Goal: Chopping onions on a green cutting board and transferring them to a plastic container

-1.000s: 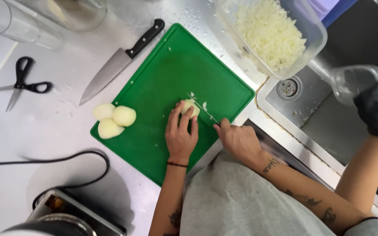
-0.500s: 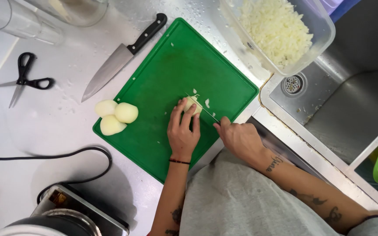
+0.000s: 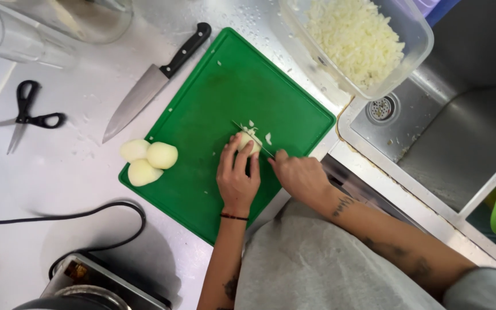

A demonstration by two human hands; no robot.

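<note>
Left hand point(image 3: 237, 178) is pinning onion point(image 3: 247, 142), fingers curled; right hand point(image 3: 298, 176) is gripping knife point(image 3: 252, 138)—best keeping fingertips tucked, slicing evenly on board point(image 3: 213, 109).

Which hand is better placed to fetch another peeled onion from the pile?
Left, probably. The left hand lies nearer the peeled onions; the right hand grips the small knife.

Small knife point(image 3: 252, 138) mostly hidden by hands, onion point(image 3: 249, 141) partly covered, clear container point(image 3: 368, 40) cut off at top
</note>
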